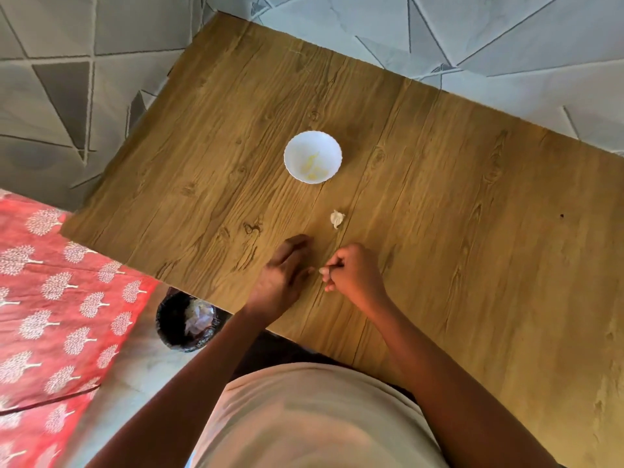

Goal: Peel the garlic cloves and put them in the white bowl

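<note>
- Right now both hands sit low over the wooden counter (439,204), close to its near edge and almost touching each other.
- Her or his right hand (354,271) is curled, the fingertips pinching a small pale garlic clove (323,271) at the side facing the other hand.
- Meanwhile the left hand (285,268) lies with relaxed, fairly straight fingers, palm toward the counter, holding nothing; its thumb tip points at the pinched clove, just beside it.
- Another piece of garlic (337,218), still in its papery white skin, lies on the counter just beyond the hands, between them and the bowl.
- Farther out stands the white bowl (297,146), well apart from both hands, with a few yellowish peeled cloves (314,167) inside.
- Down on the floor by the counter's near left corner is a dark bin (169,319) with crumpled scraps in it, beside a red patterned cloth (50,298).
</note>
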Demonstrator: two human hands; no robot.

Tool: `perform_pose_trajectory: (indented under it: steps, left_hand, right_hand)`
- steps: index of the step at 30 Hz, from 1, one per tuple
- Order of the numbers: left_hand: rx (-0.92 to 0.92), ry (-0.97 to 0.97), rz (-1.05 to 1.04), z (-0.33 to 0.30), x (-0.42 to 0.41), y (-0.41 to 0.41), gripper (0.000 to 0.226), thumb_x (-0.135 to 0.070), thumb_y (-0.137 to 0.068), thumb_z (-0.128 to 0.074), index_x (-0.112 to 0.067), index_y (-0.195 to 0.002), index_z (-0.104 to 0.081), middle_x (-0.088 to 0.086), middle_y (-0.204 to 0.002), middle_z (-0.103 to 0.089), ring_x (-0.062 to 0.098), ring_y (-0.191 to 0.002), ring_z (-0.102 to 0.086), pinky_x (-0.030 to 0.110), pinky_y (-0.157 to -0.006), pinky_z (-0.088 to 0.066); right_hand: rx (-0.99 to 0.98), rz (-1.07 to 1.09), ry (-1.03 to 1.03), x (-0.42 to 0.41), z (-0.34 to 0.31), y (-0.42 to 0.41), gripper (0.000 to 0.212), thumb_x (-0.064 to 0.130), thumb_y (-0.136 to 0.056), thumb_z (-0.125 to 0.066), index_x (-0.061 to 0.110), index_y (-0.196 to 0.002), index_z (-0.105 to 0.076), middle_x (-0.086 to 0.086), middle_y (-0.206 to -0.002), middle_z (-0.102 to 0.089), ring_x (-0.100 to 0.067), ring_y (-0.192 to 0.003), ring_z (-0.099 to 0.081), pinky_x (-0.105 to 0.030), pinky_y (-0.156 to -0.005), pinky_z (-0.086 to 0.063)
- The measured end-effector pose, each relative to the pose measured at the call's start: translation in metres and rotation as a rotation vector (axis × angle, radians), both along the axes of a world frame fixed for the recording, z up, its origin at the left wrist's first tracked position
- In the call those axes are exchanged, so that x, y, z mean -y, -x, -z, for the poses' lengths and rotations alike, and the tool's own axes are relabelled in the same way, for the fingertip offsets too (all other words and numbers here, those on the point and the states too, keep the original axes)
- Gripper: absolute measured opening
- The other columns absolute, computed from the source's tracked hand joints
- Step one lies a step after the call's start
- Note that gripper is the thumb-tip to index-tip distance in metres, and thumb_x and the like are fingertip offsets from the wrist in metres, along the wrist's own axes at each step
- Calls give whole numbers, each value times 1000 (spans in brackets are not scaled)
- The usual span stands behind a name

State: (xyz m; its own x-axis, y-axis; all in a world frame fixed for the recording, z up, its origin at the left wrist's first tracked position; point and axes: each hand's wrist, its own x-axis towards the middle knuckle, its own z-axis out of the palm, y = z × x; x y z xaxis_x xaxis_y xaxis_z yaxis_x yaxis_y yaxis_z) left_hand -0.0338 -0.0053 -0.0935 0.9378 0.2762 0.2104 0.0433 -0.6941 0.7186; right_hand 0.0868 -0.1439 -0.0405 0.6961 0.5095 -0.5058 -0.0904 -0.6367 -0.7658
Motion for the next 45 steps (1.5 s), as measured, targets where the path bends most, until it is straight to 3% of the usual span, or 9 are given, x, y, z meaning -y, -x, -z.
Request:
perform_pose_trajectory:
  steps: [4,7,12,19,23,28,33,40,45]
  left_hand:
    - [13,10,27,5,-5,4,30,-14,-99,-70,0,-125,-68,13,-148,-52,23,-132,-56,32,-108,-50]
    - [19,43,39,6,-8,3,26,-14,-97,-71,0,-119,-71,12,-145,-53,23,-127,-60,36,-104,-53]
    - [48,88,38,5,-12,3,24,-10,-93,-74,0,-115,-72,11,-142,-56,22,-126,-60,34,-103,-53]
    - [53,166,12,2,-16,1,34,-3,-86,-78,0,-119,-71,6,-138,-59,17,-129,-58,31,-108,-50]
    - [32,204,-5,-2,-13,1,33,-11,-87,-80,-8,-119,-73,1,-124,-67,14,-114,-65,35,-96,-56]
    - [2,463,-16,-19,-6,-4,27,-6,-87,-81,-12,-114,-78,-5,-106,-78,9,-97,-74,36,-88,-62]
    - [0,617,-129,-25,7,-8,16,-4,-89,-78,-9,-104,-81,-3,-94,-80,16,-80,-76,31,-76,-62]
    - [35,364,-121,-21,11,-10,26,-1,-90,-76,-14,-112,-79,-7,-102,-77,3,-89,-73,24,-79,-60]
    - [61,405,-122,-24,14,-12,25,1,-90,-75,-12,-111,-80,-2,-100,-76,9,-89,-72,20,-77,-56]
  right_hand:
    - [142,-7,152,-13,4,5,16,0,-84,-77,5,-73,-66,-8,-59,-69,-17,-51,-70,-42,-58,-63]
    - [241,-32,251,-23,4,11,14,6,-84,-77,8,-79,-64,-8,-67,-69,-25,-65,-72,-46,-70,-62]
    - [426,-173,469,-35,-6,18,14,18,-91,-70,8,-99,-64,-8,-96,-66,-26,-93,-64,-27,-74,-37]
    - [471,-179,521,-49,-15,16,20,13,-95,-66,4,-112,-62,-13,-106,-65,-28,-102,-61,-29,-73,-41]
    - [82,15,304,-30,-9,6,8,3,-90,-73,-3,-94,-68,-12,-85,-73,-18,-69,-73,-28,-60,-57]
    - [-341,257,-131,0,-18,-2,6,3,-95,-67,-2,-92,-70,-11,-71,-69,-14,-55,-59,-25,-50,-44]
    - [-438,293,-194,3,-17,3,10,3,-94,-68,-5,-100,-71,-11,-72,-68,-15,-58,-59,-27,-55,-45]
    - [-424,348,-236,3,-8,7,17,9,-98,-65,-7,-98,-72,-11,-70,-64,-14,-55,-54,-24,-49,-40]
    - [-481,396,-278,4,-13,9,20,15,-100,-64,3,-87,-72,-4,-61,-65,-10,-50,-50,-21,-45,-36]
